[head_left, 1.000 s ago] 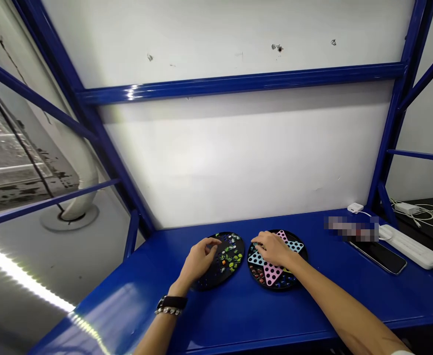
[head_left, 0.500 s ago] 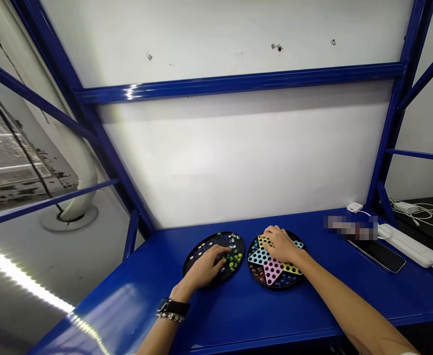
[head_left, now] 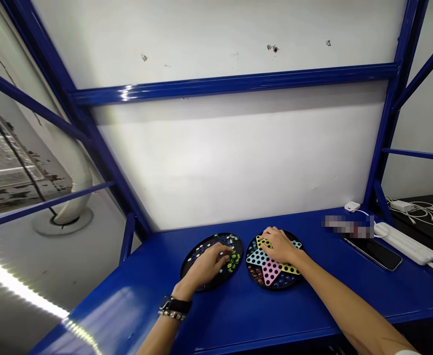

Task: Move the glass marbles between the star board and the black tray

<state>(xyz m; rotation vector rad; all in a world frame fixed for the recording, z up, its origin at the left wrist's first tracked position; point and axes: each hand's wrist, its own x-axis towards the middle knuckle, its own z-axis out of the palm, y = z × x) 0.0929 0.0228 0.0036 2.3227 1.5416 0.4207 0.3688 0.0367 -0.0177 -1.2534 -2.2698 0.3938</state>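
Observation:
My left hand (head_left: 209, 262) is over a round black tray (head_left: 187, 268) at the left. Its fingers are bent and apart from the thumb, just beside yellow-green glass marbles (head_left: 234, 262). No marble shows between the fingertips. My right hand (head_left: 279, 245) rests on a round Chinese checkers board (head_left: 271, 271) with a star in pink, yellow and light blue, dotted with black holes. The fingers of that hand lie over the board's far side, thumb spread towards the left; what is under the palm is hidden. Red-brown marbles (head_left: 255, 274) and blue marbles (head_left: 285, 281) sit along the board's near rim.
Both round pieces lie on a blue table (head_left: 216, 315) against a white wall panel. To the right are a black phone (head_left: 374, 254), a white power strip (head_left: 405, 244) and a white charger (head_left: 351, 206) with cables. Blue metal posts (head_left: 131, 239) frame the table.
My left hand's fingertips have shifted slightly right, and the thumb is closer to the fingers. The right hand keeps its place on the board. The camera view has moved a little.

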